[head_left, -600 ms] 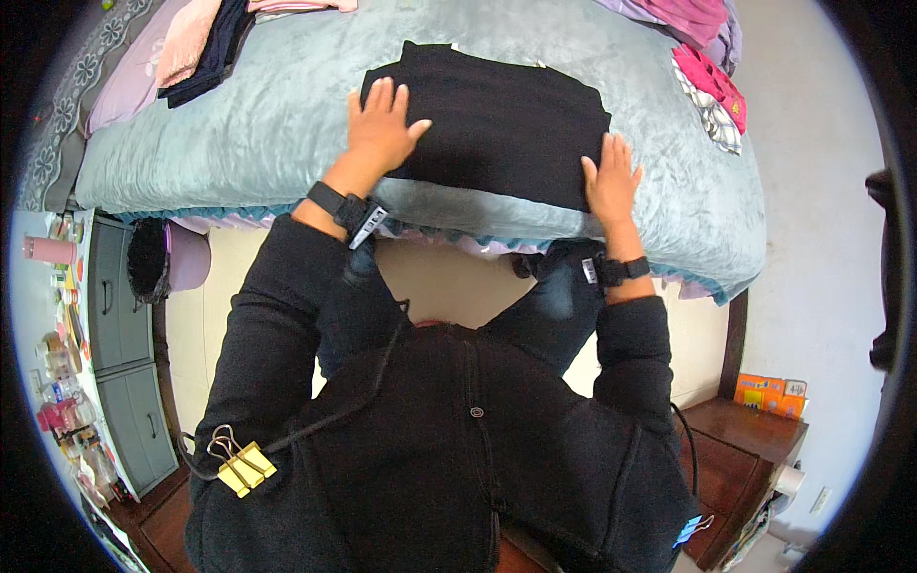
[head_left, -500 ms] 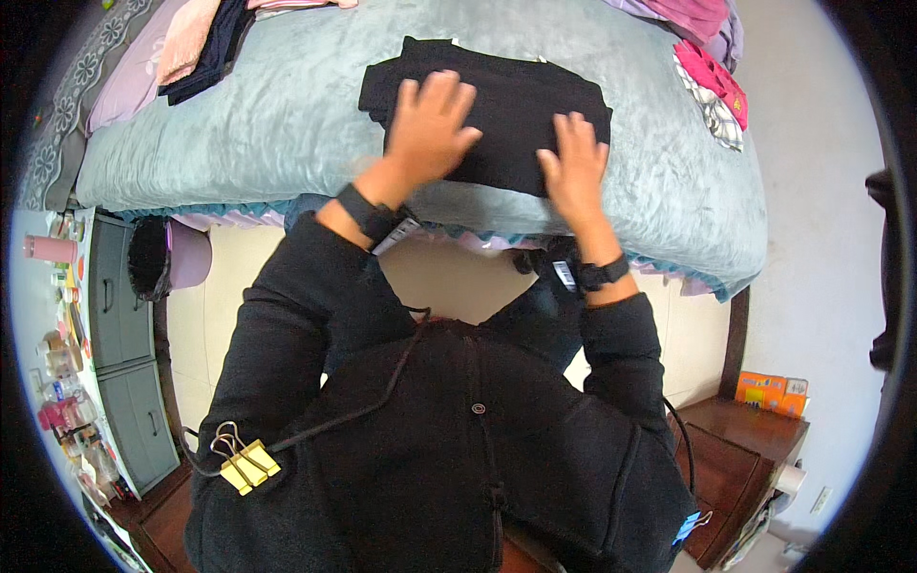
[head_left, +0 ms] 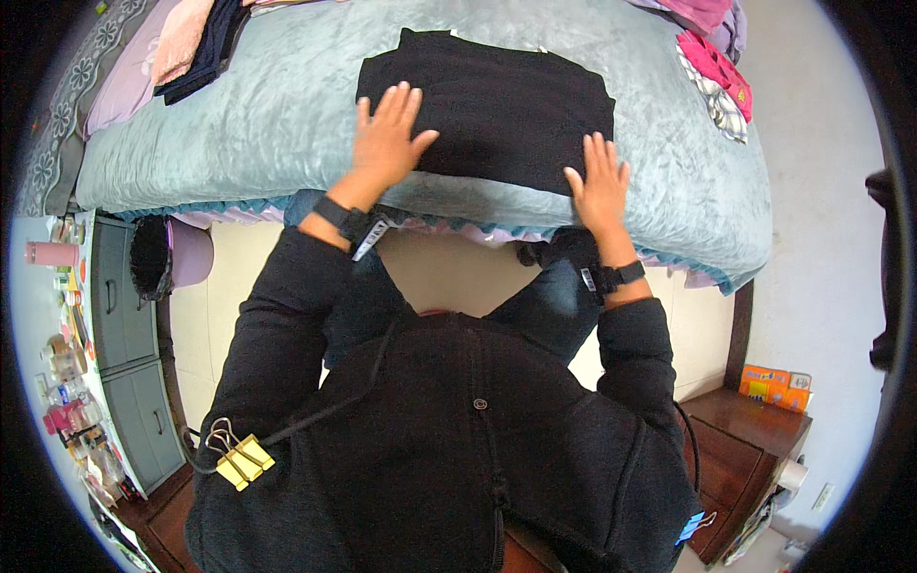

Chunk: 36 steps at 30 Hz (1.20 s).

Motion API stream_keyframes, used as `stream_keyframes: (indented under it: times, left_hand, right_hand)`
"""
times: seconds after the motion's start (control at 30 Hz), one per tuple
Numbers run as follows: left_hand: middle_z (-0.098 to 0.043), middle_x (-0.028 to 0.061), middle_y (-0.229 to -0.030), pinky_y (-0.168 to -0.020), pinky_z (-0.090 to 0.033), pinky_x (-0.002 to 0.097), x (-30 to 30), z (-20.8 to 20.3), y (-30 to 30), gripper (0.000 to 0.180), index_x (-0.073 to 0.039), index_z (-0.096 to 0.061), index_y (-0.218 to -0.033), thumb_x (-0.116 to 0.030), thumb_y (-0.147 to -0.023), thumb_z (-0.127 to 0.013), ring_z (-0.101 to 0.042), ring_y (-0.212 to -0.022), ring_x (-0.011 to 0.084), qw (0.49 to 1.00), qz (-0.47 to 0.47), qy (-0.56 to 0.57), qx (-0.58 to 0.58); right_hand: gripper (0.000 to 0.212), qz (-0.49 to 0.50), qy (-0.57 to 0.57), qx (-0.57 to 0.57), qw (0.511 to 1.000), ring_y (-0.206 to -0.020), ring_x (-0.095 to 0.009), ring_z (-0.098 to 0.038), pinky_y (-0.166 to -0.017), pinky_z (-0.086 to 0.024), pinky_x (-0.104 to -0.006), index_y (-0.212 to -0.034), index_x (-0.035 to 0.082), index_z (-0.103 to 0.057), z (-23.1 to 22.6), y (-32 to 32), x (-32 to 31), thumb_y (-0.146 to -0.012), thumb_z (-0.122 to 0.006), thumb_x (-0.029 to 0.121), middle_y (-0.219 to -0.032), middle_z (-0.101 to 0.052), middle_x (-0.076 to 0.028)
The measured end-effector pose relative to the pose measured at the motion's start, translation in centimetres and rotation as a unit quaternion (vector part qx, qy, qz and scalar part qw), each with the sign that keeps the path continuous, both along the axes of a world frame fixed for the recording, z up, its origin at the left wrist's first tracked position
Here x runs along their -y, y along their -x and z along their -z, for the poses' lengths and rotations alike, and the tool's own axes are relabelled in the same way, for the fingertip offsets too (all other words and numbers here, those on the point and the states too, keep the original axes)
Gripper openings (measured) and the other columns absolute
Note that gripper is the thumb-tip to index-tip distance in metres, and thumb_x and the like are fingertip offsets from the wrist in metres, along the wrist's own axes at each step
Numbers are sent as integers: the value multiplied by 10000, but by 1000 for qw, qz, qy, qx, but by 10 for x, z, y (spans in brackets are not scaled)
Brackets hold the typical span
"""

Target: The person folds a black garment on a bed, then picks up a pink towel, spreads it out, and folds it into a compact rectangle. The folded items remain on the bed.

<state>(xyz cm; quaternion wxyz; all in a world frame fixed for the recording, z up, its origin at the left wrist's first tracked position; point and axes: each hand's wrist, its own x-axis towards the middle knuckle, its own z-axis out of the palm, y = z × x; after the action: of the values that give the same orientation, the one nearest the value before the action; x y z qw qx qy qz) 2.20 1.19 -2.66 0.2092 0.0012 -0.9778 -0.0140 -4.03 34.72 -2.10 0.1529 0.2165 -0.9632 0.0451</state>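
Now both hands [head_left: 387, 143] [head_left: 602, 194] farther apart

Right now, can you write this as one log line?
left hand: open, at black garment | right hand: open, garment's right end | black garment: flat on pale-blue bedspread

Purple bin [head_left: 194, 250] w/ blk liner [head_left: 149, 260] beside gray cabinet [head_left: 122, 291], L side. Pink cloth [head_left: 180, 43] + navy cloth [head_left: 204, 65] on lt-blue blanket [head_left: 277, 115], top L; red garment [head_left: 714, 69] + plaid cloth [head_left: 723, 113], top R. Orange pkg [head_left: 774, 387] on brn wood unit [head_left: 750, 422], lower R.
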Motion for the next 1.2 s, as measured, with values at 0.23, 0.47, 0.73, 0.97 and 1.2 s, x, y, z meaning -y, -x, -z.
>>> stream_keyframes:
  times: [0.23,0.47,0.73,0.97,1.2]
  left_hand:
    - [-340,157,-1426,-1053,-193,560,-24,-30,4,666,-49,-382,-1354,-401,-823,-576,-309,-1323,284,997,44,-6,-67]
    - [-404,134,-1384,-1051,-220,544,-81,-17,10,557,-89,-479,-1291,-315,-797,-605,-339,-1302,285,985,170,-14,-38]
    - [-314,119,-1452,-1067,-190,547,4,-11,-24,642,-136,-350,-1396,-439,-861,-536,-271,-1351,274,996,43,-27,67]
    - [-320,155,-1442,-1060,-208,548,-29,-52,29,603,-75,-366,-1369,-332,-859,-557,-287,-1344,283,988,150,0,-29]
    - [-157,126,-1517,-1079,-95,588,-44,-35,82,746,-180,-217,-1454,-627,-874,-362,-133,-1397,321,969,54,15,240]
  right_hand:
    - [623,-92,115,-71,987,-1323,-347,-292,-1050,-199,-565,-1346,83,-395,-30,-11,35,-811,-619,311,-1419,-329,-188]
    - [645,-162,24,-25,986,-1326,-315,-296,-1079,-207,-505,-1369,107,-374,-10,-23,92,-803,-614,302,-1424,-341,-131]
    - [722,-24,-23,43,999,-1342,-347,-268,-1071,-164,-566,-1402,105,-330,-13,-9,-15,-836,-552,495,-1473,-298,-75]
    - [603,-167,86,-41,981,-1328,-349,-294,-1052,-217,-542,-1370,106,-368,-44,21,50,-858,-560,360,-1434,-327,-167]
    - [675,-104,-42,136,984,-1374,-312,-209,-1086,-173,-543,-1408,120,-312,-24,54,91,-881,-467,511,-1480,-264,-109]
